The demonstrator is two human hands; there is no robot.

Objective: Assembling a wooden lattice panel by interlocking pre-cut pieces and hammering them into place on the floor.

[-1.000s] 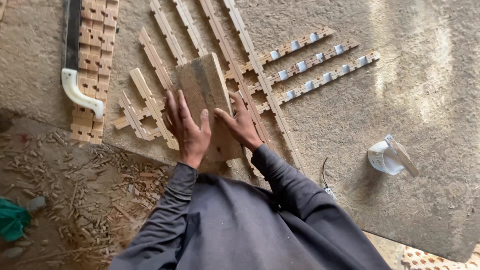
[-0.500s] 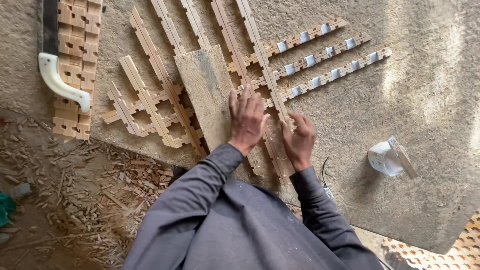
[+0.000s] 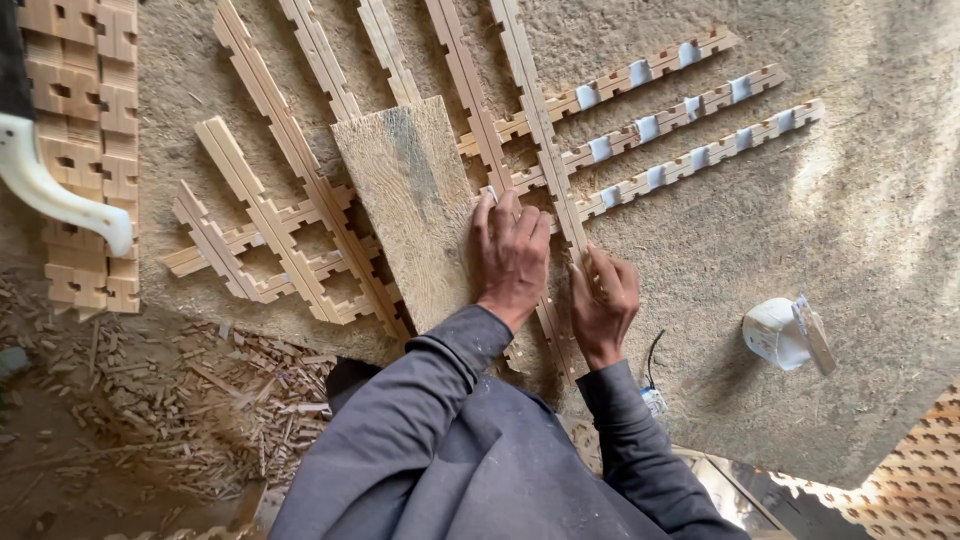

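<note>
Shifting right off the flat board (image 3: 415,200), both hands now press notched lattice strips (image 3: 545,170) beside it (left hand (image 3: 510,255) fingers together, right hand (image 3: 603,300) curled).

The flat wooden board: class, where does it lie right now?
In the head view the flat wooden board lies left of centre, across the notched lattice strips, with the left hand at its right edge.

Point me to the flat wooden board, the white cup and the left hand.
flat wooden board (image 3: 405,190): head view, middle of its bare top face.
white cup (image 3: 775,332): head view, on its side wall.
left hand (image 3: 510,258): head view, back of the hand.
</note>
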